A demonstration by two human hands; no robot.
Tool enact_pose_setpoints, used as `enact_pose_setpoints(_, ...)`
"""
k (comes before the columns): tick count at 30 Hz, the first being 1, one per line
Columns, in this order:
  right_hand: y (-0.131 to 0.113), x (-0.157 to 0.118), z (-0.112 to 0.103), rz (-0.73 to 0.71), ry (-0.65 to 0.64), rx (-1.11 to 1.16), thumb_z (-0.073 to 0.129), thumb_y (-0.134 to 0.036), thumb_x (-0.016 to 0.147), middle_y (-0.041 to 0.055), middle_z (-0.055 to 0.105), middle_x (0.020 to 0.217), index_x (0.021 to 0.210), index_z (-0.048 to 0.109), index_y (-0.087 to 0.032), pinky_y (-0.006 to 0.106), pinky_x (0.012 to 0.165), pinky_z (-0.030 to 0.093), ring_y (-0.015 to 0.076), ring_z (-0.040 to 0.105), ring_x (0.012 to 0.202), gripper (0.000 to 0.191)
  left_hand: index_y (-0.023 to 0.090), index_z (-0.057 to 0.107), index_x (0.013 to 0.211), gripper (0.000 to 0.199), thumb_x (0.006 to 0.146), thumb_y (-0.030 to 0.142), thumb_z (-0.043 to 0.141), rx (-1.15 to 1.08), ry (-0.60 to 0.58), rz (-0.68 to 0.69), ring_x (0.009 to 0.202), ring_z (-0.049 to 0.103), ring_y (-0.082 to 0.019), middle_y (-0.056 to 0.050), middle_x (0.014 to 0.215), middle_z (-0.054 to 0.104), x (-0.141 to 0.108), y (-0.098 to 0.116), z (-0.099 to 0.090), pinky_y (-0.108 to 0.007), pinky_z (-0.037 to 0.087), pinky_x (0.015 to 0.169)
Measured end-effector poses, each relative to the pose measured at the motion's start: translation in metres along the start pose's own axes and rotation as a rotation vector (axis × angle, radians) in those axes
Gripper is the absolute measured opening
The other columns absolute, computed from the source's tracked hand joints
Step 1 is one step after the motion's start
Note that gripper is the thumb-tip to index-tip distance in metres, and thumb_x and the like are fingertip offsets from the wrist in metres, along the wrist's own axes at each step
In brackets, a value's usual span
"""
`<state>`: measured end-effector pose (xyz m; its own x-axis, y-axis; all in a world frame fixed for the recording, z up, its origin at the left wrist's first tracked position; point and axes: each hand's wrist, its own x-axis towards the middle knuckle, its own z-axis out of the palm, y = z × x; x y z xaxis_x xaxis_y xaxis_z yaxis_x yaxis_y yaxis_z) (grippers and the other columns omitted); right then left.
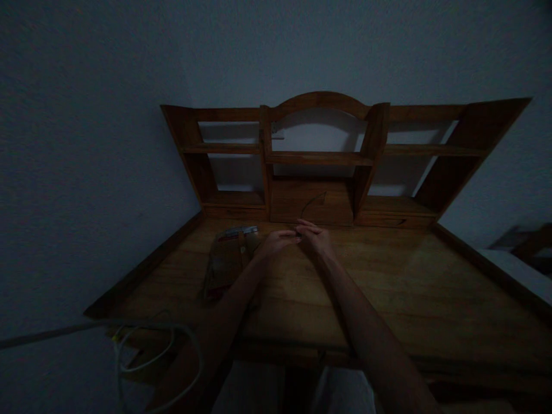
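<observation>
It's dim in here, but I can see both hands out over the middle of the desk (388, 264), meeting fingertip to fingertip. The right hand (317, 234) has its grip pinched on a thin dark wire (309, 202), which arcs up from its fingers against the shelf (319, 157) behind. The left hand (276, 242) points its fingers in at the same spot; in this gloom I can't make out whether its grip is clamped on the wire or only touching. A small dark bit (298, 233) shows between the fingertips, too dim to name.

Just left of the left hand lies a worn bag (226, 261) with a strap, and a metal tool (242, 230) at its far end. The shelf stands along the back of the desk, its middle arched on top, with a low drawer at either side. At the near left corner a pale cable (199, 351) hangs in loops, close to the left forearm.
</observation>
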<state>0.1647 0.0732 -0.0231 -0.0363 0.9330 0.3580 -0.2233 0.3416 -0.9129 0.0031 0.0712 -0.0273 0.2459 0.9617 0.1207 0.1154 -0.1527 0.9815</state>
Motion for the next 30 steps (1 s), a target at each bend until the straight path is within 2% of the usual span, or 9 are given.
enact_pose_setpoints(6,0.009,0.004,-0.003,0.013,0.06,0.047,0.072,-0.036,0.068,0.0088,0.065,0.118,0.077,0.076,-0.021,0.033,0.08,0.049,0.0222,0.063,0.096,0.018,0.015,0.07,0.105,0.049,0.062,0.036,0.08,-0.201,0.002,-0.031,0.104,0.063,-0.023,-0.009,0.109,0.07,0.001,0.0,0.004,-0.037,0.041,0.101)
enact_pose_setpoints(14,0.007,0.003,-0.006,0.065,0.117,0.05,0.079,-0.034,0.059,0.009,0.066,0.114,0.07,0.075,-0.02,0.034,0.081,0.048,0.0233,0.062,0.099,0.018,0.016,0.07,0.104,0.048,0.062,0.037,0.08,-0.166,-0.024,-0.038,0.104,0.063,-0.023,-0.008,0.107,0.071,-0.001,-0.003,0.005,-0.038,0.04,0.102)
enact_pose_setpoints(18,0.01,0.003,-0.005,0.096,0.13,0.059,0.081,-0.034,0.056,0.0083,0.067,0.112,0.068,0.074,-0.021,0.035,0.081,0.049,0.0231,0.062,0.098,0.019,0.018,0.072,0.102,0.044,0.065,0.041,0.077,-0.085,-0.002,-0.02,0.105,0.062,-0.023,-0.007,0.107,0.071,0.0,-0.005,0.004,-0.038,0.039,0.102)
enact_pose_setpoints(20,0.011,0.001,-0.003,0.113,0.126,0.067,0.082,-0.034,0.055,0.0079,0.066,0.113,0.068,0.074,-0.021,0.035,0.079,0.049,0.0229,0.062,0.098,0.02,0.018,0.073,0.101,0.042,0.067,0.043,0.075,-0.057,-0.036,0.001,0.104,0.062,-0.022,-0.007,0.107,0.071,0.001,-0.005,0.004,-0.037,0.04,0.101)
enact_pose_setpoints(23,0.011,0.0,0.0,0.137,0.11,0.078,0.082,-0.034,0.053,0.0075,0.066,0.113,0.065,0.073,-0.021,0.034,0.078,0.049,0.023,0.062,0.098,0.02,0.017,0.073,0.098,0.039,0.068,0.042,0.074,-0.072,-0.077,0.027,0.099,0.063,-0.022,-0.006,0.103,0.072,0.003,-0.006,0.003,-0.035,0.041,0.098)
enact_pose_setpoints(30,0.008,-0.001,0.004,0.177,0.089,0.12,0.082,-0.035,0.052,0.0076,0.065,0.116,0.056,0.068,-0.02,0.033,0.076,0.048,0.0231,0.062,0.097,0.021,0.017,0.075,0.091,0.038,0.062,0.041,0.078,-0.132,-0.088,-0.009,0.094,0.064,-0.02,-0.005,0.096,0.073,0.008,-0.012,0.005,-0.035,0.042,0.095)
